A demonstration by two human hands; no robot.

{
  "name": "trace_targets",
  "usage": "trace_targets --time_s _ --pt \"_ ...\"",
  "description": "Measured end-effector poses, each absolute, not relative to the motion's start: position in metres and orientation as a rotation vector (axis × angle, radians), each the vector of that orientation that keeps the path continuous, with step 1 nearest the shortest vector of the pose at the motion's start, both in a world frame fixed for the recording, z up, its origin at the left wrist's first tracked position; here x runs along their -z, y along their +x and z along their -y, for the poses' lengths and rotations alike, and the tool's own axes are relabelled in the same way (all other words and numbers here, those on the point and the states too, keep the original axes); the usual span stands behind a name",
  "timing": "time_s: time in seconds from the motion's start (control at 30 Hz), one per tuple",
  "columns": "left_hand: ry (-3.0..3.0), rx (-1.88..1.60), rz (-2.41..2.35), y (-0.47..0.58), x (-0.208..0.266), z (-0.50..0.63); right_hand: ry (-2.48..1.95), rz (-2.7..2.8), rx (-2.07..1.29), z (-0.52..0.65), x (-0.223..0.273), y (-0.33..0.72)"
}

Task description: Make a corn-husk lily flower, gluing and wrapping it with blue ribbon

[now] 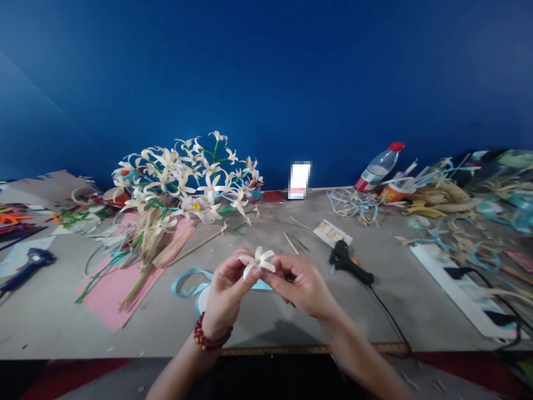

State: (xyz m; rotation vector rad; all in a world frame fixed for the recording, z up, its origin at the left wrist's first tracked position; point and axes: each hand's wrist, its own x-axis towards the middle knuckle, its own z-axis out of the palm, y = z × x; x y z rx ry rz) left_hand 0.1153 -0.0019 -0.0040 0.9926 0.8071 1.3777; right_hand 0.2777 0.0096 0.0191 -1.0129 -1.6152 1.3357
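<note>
A white artificial flower (259, 261) with narrow, curling petals is held up over the front of the table. My left hand (228, 286), with a red bead bracelet at the wrist, is closed around its base. From the other side my right hand (300, 282) pinches at a petal on the right; its lower fingers are partly hidden. Light blue ribbon (186, 279) lies curled beside my left hand. Another light blue strip (262, 284) shows just below the flower, and whether a hand touches it I cannot tell.
A large bunch of white flowers (210, 186) stands at the back left, near pink paper (109, 297). A black glue gun (352, 265) lies to the right, a blue one (29, 266) far left. A white power strip (449, 294), tilted bottle (377, 169) and tangled scraps fill the right.
</note>
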Motion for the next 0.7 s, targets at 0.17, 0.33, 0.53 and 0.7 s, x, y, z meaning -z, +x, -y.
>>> trace_targets --time_s 0.17,0.33,0.53,0.7 --pt "0.867 -1.320 -0.793 0.114 0.008 0.000 -0.930 1.535 -1.581 -0.016 -0.015 0.282" --pt "0.797 -1.243 -0.721 0.116 0.005 -0.001 -0.866 1.408 -1.739 -0.021 -0.010 0.282" --pt "0.801 -1.194 -0.692 0.114 0.003 -0.002 -0.839 1.363 -1.783 -0.021 -0.009 0.279" --pt "0.796 -1.205 -0.660 0.116 0.008 -0.005 -0.834 1.431 -1.701 -0.019 -0.010 0.278"
